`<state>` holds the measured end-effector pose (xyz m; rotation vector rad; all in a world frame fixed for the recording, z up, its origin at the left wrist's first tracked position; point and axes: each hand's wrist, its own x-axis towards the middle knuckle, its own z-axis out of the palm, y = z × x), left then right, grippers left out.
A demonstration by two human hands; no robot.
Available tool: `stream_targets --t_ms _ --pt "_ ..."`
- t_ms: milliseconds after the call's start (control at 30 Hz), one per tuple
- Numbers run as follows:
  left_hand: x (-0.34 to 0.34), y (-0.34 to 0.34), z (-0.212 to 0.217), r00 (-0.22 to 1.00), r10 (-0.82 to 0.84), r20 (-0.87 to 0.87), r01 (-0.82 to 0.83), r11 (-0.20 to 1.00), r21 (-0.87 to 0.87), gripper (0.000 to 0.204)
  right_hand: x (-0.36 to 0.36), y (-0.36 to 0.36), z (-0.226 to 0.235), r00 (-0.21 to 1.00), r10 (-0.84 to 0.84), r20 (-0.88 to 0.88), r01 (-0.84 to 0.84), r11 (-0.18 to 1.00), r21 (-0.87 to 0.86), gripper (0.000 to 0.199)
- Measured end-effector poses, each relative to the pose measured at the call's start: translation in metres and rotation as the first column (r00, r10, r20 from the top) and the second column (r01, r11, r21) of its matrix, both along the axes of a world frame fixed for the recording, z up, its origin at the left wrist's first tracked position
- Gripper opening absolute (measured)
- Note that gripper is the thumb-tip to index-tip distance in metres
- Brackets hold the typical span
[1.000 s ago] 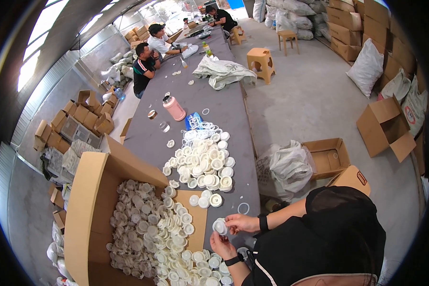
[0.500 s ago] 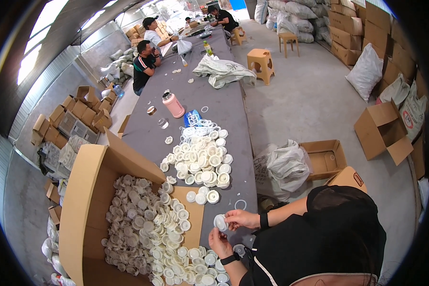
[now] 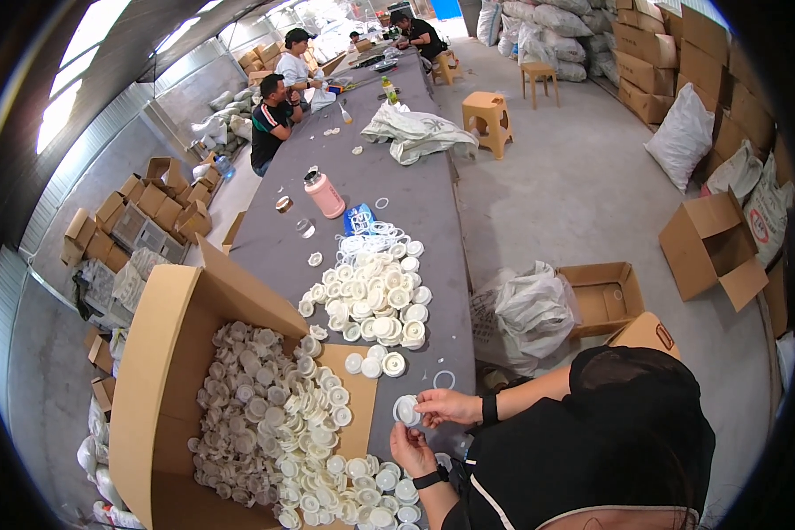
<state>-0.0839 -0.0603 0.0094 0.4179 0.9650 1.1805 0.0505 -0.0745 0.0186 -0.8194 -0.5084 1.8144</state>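
Note:
Over the near edge of the table I hold a round white plastic lid point(image 3: 406, 410) between both hands. My right hand point(image 3: 449, 406) pinches its right edge with closed fingers. From below, the curled fingers of my left hand point(image 3: 412, 450) grip its lower edge. A thin white ring point(image 3: 444, 380) lies on the table just beyond my right hand. Left of my hands, a large open cardboard box point(image 3: 155, 371) lies with many similar white lids point(image 3: 265, 406) spilling out of it. Beyond them is a heap of cream-white lids point(image 3: 371, 291), with white rings point(image 3: 375, 237) at its far end.
A pink bottle point(image 3: 324, 194), a small clear cup point(image 3: 305, 229) and a blue packet point(image 3: 359, 219) stand or lie past the heap. Farther along are a crumpled white sack point(image 3: 415, 132) and several seated people. Stools point(image 3: 488, 124), cartons point(image 3: 602, 299) and sacks occupy the floor at right.
The lid has turned slightly in my fingers, its face now showing more; both hands stay in nearly the same place. Far off, the person in white has shifted posture at the table.

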Motion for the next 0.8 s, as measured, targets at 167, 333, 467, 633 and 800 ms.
stream_targets --t_ms 167,333,467,633,800 --pt "0.001 0.000 -0.005 0.991 -0.006 0.134 0.017 0.997 -0.081 0.007 0.002 0.000 0.005 0.998 -0.027 0.064 0.024 0.999 0.044 0.017" --pt "0.010 0.004 0.021 0.958 -0.071 0.278 0.080 0.997 -0.019 0.010 0.005 0.003 0.024 0.997 -0.072 -0.023 0.074 0.992 0.099 0.017" --pt "0.011 0.002 0.026 0.949 -0.047 0.311 0.047 0.999 0.007 0.011 0.004 0.001 0.030 0.998 -0.043 -0.042 0.047 0.992 0.115 0.017" --pt "0.009 -0.001 0.024 0.925 -0.109 0.364 0.074 0.991 0.109 0.012 0.003 -0.003 0.033 0.998 -0.050 -0.031 0.054 0.989 0.141 0.020" --pt "0.018 -0.007 0.039 0.975 0.044 0.217 -0.050 0.998 0.025 0.010 0.003 -0.006 0.040 0.998 -0.067 -0.022 0.070 0.984 0.163 0.019"
